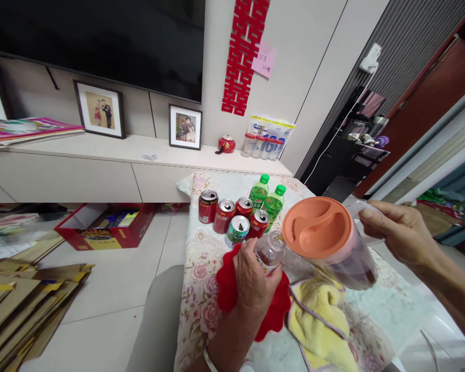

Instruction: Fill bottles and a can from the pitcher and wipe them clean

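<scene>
My left hand (252,281) is wrapped round a small clear bottle (273,245) with an open mouth, which stands over a red scalloped mat (227,281). My right hand (397,227) grips the handle of a clear pitcher (349,266) with an orange lid (318,227). The pitcher is tilted to the left, its spout side at the bottle's mouth, and dark liquid shows low inside it. Whether liquid is flowing I cannot make out. Just beyond the bottle stand several opened drink cans (227,214) and two green-capped bottles (273,204).
A yellow cloth (321,323) lies on the flowered tablecloth (201,289), right of the mat. Behind the table, a white cabinet (158,178) bears framed photos (101,109), a red pot (227,144) and several red-lidded jars (260,147). Flattened cardboard (27,310) and a red box (108,227) lie on the left floor.
</scene>
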Demonstrator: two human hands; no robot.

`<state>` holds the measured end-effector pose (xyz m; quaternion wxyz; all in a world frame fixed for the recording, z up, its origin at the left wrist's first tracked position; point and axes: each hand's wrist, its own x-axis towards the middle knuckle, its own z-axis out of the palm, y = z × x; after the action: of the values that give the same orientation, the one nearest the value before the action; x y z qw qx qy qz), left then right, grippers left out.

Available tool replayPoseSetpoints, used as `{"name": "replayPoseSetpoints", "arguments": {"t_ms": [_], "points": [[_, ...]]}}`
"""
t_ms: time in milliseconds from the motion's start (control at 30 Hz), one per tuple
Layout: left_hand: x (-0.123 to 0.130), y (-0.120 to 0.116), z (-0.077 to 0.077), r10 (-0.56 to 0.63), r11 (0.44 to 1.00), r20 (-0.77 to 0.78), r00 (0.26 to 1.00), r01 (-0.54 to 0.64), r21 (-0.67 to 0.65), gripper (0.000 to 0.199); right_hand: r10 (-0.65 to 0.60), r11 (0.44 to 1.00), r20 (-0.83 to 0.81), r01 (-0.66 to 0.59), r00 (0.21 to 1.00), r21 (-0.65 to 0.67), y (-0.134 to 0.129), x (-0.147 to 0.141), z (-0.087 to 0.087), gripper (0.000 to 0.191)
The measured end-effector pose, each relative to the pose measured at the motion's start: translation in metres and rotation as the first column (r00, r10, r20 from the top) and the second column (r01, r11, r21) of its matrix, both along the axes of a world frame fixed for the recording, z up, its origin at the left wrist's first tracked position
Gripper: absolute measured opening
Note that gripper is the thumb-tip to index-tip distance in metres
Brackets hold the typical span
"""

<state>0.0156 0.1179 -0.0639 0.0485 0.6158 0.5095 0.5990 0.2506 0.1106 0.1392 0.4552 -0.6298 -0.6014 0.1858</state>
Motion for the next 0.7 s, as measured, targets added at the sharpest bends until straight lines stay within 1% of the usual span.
{"name": "replayPoseSetpoints", "arguments": {"t_ms": [467,700], "points": [[-0.0010,-0.0004,0.0009,-0.005,1.000,0.008,1.000,0.005,-0.014,0.085,-0.016,1.000,0.029,0.016,0.999,0.000,-0.0016,-0.0005,0.0024,0.064],[-0.0003,-0.0001,-0.0005,-0.001,1.000,0.018,1.000,0.001,-0.011,0.083,-0.028,1.000,0.045,0.028,0.999,-0.002,-0.0019,-0.0049,0.0045,0.065]]}}
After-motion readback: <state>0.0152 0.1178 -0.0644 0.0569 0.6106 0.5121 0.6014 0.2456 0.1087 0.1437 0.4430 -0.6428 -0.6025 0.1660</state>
